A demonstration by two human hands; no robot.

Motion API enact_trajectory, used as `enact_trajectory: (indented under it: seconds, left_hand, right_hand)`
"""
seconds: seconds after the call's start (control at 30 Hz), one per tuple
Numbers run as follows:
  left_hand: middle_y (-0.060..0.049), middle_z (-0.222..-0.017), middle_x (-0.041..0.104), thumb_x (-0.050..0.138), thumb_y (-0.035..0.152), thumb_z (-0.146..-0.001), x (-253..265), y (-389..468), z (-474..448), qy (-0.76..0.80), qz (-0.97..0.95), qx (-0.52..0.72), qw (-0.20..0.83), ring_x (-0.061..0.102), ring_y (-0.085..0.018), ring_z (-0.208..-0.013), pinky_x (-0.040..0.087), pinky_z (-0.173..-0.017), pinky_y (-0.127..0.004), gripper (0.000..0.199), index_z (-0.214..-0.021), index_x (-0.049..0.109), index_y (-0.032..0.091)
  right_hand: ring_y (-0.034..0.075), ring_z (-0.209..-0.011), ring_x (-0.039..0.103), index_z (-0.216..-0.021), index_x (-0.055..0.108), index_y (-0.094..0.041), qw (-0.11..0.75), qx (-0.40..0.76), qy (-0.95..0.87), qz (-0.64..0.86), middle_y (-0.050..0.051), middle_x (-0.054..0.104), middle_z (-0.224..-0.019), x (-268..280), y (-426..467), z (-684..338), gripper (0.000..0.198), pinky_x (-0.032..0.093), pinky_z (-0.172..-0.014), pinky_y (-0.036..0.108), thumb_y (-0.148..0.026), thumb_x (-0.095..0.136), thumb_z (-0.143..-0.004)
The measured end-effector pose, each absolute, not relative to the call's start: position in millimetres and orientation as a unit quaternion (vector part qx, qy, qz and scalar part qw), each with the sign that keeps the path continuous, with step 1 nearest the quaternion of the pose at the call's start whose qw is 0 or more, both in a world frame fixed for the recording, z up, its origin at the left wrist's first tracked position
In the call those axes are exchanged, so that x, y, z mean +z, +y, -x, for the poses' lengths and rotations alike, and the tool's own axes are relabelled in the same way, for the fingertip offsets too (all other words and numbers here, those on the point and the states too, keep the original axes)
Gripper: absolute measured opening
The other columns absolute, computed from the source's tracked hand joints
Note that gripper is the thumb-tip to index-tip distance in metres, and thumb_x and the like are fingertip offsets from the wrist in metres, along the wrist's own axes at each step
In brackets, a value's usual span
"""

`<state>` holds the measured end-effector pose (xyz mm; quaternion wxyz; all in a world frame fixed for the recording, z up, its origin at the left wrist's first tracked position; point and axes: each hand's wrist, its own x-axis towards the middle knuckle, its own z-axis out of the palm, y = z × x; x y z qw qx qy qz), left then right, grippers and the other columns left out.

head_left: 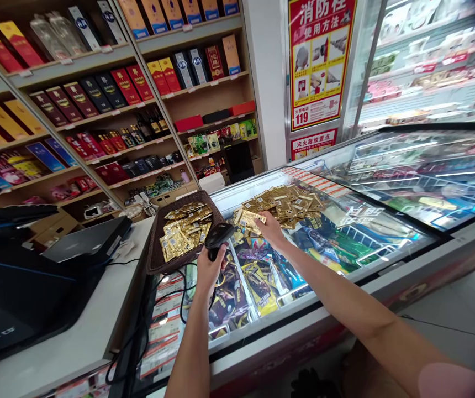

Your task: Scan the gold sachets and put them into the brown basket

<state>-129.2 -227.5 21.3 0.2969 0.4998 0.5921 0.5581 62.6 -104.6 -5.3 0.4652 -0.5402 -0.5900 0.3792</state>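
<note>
Fingers of the left hand (210,269): curled closed round the handle of a black barcode scanner (220,236), grip mostly hidden behind the back of the hand. Fingers of the right hand (269,228): drawn narrow, pinching gold packets (249,220) at their near edge; exact count in the pinch, one or several, impossible to tell; fingertips partly covered.

Just beyond the right fingers: loose pile of gold packets (293,203), overlapping, lower layers concealed, print too small to read. Left of the left fingers, close by: dark woven basket (153,249), holding further gold packets (181,235); nearest corner overlapped by the scanner head, underside out of sight. Beneath both sets of fingers: glass-topped freezer (411,269), full of wrapped goods (258,284), blurred by reflections. Beside the left wrist: yellowish loop (221,281), hard to identify. Below and left of the left fingers: black cable (182,303), looping over the glass, ends not traceable.

Far left of the left fingers: white counter (80,331), bearing a dark machine (17,276), cut off by the frame edge. Well beyond the fingers: shelves of boxed goods, cropped at top and left; red and yellow poster (320,61), upper edge trimmed.
</note>
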Motion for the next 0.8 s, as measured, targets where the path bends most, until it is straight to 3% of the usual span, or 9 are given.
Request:
enact_trajectory:
  seconds: [0.1,0.23,0.5,0.8]
  left_hand:
    - [0.005,-0.052,0.054,0.071,0.059,-0.074,21,-226,130,0.595,-0.504,0.555,0.291,0.05,-0.01,-0.043,0.037,-0.042,-0.021,0.044,-0.079,0.057,0.017]
    - [0.005,-0.05,0.054,0.071,0.058,-0.074,22,-226,130,0.596,-0.507,0.554,0.283,0.049,-0.01,-0.042,0.036,-0.043,-0.021,0.043,-0.079,0.057,0.018]
    - [0.005,-0.05,0.054,0.073,0.059,-0.072,24,-226,130,0.592,-0.495,0.568,0.288,0.049,-0.011,-0.044,0.038,-0.043,-0.021,0.045,-0.08,0.057,0.018]
    - [0.004,-0.051,0.055,0.073,0.062,-0.069,27,-225,133,0.608,-0.471,0.58,0.268,0.051,-0.012,-0.043,0.04,-0.043,-0.022,0.048,-0.079,0.058,0.018]
  right_hand:
    - [0.022,-0.071,0.055,-0.12,0.06,-0.019,0.469,0.378,-0.574,0.555,0.004,0.06,-0.081,-10,-97,-63,0.043,0.037,-0.062,0.03,-0.046,0.052,-0.088]
    - [0.025,-0.085,0.059,-0.117,0.061,-0.015,0.54,0.326,-0.496,0.597,0.011,0.065,-0.099,-11,-73,-80,0.045,0.043,-0.074,0.034,-0.046,0.055,-0.084]
    - [0.031,-0.114,0.052,-0.117,0.056,-0.013,0.639,0.175,-0.351,0.661,0.017,0.059,-0.116,-24,-27,-151,0.034,0.039,-0.097,0.046,-0.022,0.046,-0.085]
    - [0.029,-0.112,0.052,-0.12,0.051,-0.009,0.666,0.17,-0.234,0.688,0.021,0.053,-0.123,-41,-27,-159,0.046,0.041,-0.097,0.044,-0.007,0.044,-0.075]
